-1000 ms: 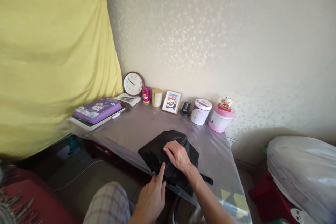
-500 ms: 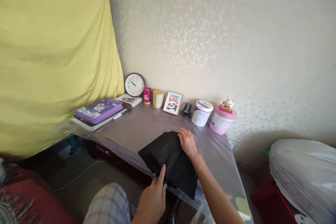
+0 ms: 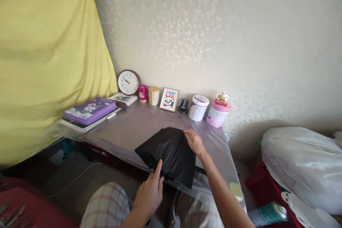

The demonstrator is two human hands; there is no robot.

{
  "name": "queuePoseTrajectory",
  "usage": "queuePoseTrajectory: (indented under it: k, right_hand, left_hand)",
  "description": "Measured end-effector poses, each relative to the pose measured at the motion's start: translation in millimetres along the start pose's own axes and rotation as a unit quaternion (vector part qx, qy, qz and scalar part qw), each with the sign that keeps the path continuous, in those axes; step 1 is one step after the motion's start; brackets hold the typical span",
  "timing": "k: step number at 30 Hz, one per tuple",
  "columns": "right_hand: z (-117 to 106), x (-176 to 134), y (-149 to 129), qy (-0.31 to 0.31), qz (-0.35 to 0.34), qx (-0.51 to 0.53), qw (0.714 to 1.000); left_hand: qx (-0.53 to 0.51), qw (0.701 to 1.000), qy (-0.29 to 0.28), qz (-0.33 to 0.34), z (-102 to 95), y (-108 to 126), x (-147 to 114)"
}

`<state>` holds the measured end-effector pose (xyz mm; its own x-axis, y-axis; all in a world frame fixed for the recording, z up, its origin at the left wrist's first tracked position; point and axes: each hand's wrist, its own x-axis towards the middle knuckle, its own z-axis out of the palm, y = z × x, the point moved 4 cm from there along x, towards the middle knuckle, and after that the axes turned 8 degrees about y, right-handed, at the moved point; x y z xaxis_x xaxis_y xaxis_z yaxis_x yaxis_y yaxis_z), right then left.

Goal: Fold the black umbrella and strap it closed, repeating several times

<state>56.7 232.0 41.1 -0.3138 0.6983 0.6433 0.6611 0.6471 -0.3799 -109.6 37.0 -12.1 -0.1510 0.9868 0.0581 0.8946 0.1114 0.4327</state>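
A black bag [image 3: 168,153], flattened and creased, lies at the front edge of the table, its near side reaching past the edge. My left hand [image 3: 150,190] grips the near edge, index finger stretched out over the black surface and the other fingers curled, partly hidden. At the far right corner, my right hand [image 3: 195,142] pinches the bag's edge between thumb and fingers. What the bag contains, if anything, cannot be seen.
Along the wall stand a clock [image 3: 128,82], a pink can [image 3: 142,93], a yellow-lidded jar [image 3: 154,96], a panda picture frame [image 3: 169,99] and two tubs [image 3: 198,108]. A purple case [image 3: 91,109] lies left on the table [image 3: 117,131]. A spray can [image 3: 269,214] is at lower right.
My right hand has gone from lying flat with fingers extended on the bag to pinching its edge. My left hand keeps its grip. The view has shifted a little to the right.
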Motion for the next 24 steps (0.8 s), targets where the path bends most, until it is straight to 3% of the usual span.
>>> queuePoseTrajectory:
  k: [4,9,14,19,24]
  right_hand:
    - [-27.8,-35.1,26.5,-0.031,0.042,-0.011,0.999]
    - [-32.8,-69.2,46.4,-0.068,0.102,-0.004,0.992]
    - [-32.1,-78.9,36.4,-0.036,0.107,0.035,0.993]
    - [-33.1,-83.3,23.3,0.004,0.052,0.03,0.998]
    - [-30.6,-91.8,18.0,-0.005,0.029,0.021,0.999]
  left_hand:
    - [-0.017,1.0,0.009,-0.001,2.3,-3.9,1.2]
    - [-0.051,0.999,0.009,-0.006,2.5,-7.5,1.6]
    - [-0.049,0.999,0.001,-0.019,1.5,-6.5,1.3]
    - [-0.06,0.998,0.003,-0.015,0.4,-4.3,1.6]
    - [-0.068,0.997,0.018,-0.009,1.9,-4.8,1.7]
